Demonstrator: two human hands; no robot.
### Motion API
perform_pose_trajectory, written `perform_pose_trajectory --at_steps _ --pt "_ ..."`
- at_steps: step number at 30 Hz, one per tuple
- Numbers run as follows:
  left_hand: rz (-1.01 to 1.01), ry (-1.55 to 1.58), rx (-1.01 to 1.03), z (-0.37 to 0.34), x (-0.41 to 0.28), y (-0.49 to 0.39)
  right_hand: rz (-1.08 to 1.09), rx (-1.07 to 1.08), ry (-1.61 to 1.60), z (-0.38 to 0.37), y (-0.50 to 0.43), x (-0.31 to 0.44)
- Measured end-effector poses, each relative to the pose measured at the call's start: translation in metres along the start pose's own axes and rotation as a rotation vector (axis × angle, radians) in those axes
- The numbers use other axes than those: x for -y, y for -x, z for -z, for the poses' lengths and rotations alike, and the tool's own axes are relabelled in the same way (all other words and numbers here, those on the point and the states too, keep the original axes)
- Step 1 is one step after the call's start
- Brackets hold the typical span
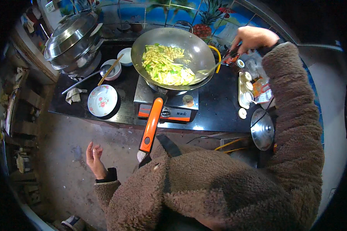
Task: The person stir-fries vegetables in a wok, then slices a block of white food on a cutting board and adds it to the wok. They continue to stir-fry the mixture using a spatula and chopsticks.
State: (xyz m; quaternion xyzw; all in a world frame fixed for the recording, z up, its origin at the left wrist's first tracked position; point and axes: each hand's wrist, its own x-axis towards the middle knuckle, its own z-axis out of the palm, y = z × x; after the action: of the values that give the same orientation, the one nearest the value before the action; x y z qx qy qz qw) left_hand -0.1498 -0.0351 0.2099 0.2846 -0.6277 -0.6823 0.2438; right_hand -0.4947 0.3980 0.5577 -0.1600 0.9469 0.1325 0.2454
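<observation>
A steel wok (196, 47) with an orange handle (152, 124) sits on a gas stove (173, 105). Sliced green and pale yellow vegetables (164, 65) lie mostly in its left half. My right hand (254, 37), up at the right of the wok, grips a metal spatula (217, 65) by its dark handle. The spatula's blade rests in the wok beside the food. Down at the left, over the floor and away from the counter, my left hand (96, 160) holds nothing, its fingers partly curled and apart.
Left of the stove stand a floral bowl (102, 100), a bowl (115, 74) with ladle and chopsticks, a white bowl (126, 56), a cloth (74, 95) and a lidded steel pot (72, 43). At right are a seasoning-jar rack (244, 89) and a metal lid (262, 130) near the counter edge.
</observation>
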Motion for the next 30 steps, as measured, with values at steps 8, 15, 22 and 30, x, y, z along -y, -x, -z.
perform_pose_trajectory --at_steps 8,15,22,30 --pt "0.06 0.009 0.065 0.025 0.06 0.004 0.257 -0.563 0.079 -0.029 -0.026 0.05" --pt "0.09 0.044 -0.093 0.061 0.065 0.022 0.01 -0.326 0.263 -0.014 -0.034 -0.021" --pt "0.076 0.051 0.041 0.037 0.057 0.018 0.33 -0.744 0.165 -0.043 -0.062 0.029" --pt "0.109 0.037 0.02 0.046 0.064 0.017 0.126 -0.25 0.158 -0.013 0.019 0.005"
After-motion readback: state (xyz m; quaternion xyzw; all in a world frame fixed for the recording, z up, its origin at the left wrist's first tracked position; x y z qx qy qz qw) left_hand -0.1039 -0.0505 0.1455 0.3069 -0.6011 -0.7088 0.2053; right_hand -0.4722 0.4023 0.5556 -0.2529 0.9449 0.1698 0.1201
